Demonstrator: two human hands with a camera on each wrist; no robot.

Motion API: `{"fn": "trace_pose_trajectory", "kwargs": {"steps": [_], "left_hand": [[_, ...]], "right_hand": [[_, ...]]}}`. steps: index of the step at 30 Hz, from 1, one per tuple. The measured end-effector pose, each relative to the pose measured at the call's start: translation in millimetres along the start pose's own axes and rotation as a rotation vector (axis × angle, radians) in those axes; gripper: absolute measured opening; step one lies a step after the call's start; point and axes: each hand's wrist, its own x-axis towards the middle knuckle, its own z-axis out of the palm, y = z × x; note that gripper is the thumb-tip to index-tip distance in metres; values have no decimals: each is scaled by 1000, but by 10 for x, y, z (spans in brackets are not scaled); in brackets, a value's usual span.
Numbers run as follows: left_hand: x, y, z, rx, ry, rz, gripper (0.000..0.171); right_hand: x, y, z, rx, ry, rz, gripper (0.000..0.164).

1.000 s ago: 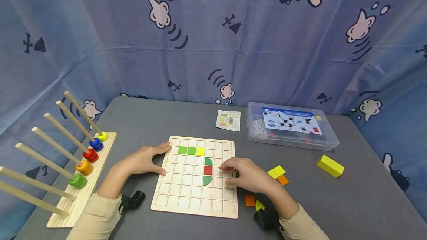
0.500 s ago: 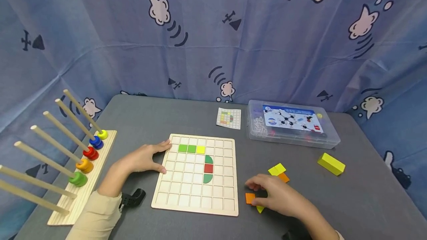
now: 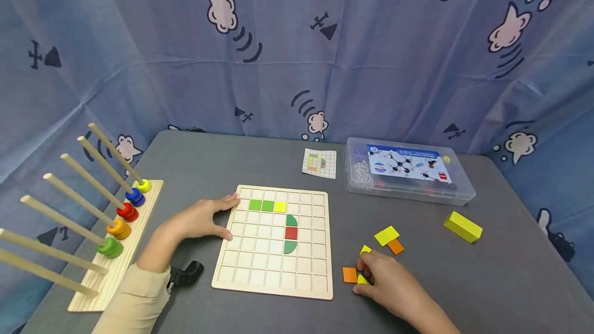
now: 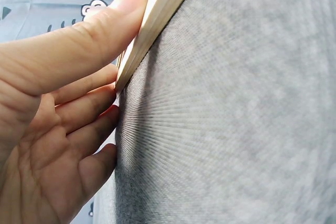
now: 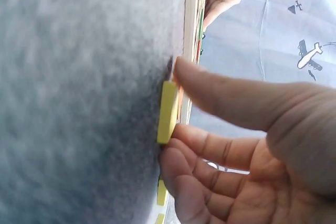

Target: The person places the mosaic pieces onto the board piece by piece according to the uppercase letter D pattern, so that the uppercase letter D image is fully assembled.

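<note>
A square wooden grid board (image 3: 274,295) lies on the table, with green, yellow and red tiles in some cells. My left hand (image 3: 206,219) rests on its left edge, thumb and fingertips spread along the rim; the left wrist view shows the thumb (image 4: 113,19) against the wooden side. Right of the board, my right hand (image 3: 387,282) pinches a small yellow tile (image 5: 168,113) between thumb and fingers, low at the table surface. Beside it lies an orange square tile (image 3: 349,275). Another yellow piece (image 3: 365,249) peeks out past the fingers, partly hidden.
Two yellow tiles (image 3: 387,235) and an orange one (image 3: 395,246) lie farther right, near a yellow block (image 3: 463,227). Behind stand a clear plastic case (image 3: 410,171) and a printed pattern card (image 3: 319,164). A wooden peg rack (image 3: 134,241) with coloured rings is at left.
My right hand has moved from over the board's right side to the loose tiles and closed on a yellow one. The left hand has stayed at the board's edge.
</note>
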Motion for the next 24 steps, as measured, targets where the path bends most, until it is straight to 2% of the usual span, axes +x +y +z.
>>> {"fn": "trace_pose_trajectory", "kwargs": {"steps": [6, 15, 24], "left_hand": [[3, 5, 10, -6, 1, -10, 94], [3, 3, 17, -6, -1, -9, 94], [-2, 24, 9, -11, -1, -23, 94]], "right_hand": [[-31, -17, 27, -20, 35, -23, 30], [-63, -90, -23, -107, 23, 27, 17], [-45, -78, -17, -104, 95, 7, 13]]}}
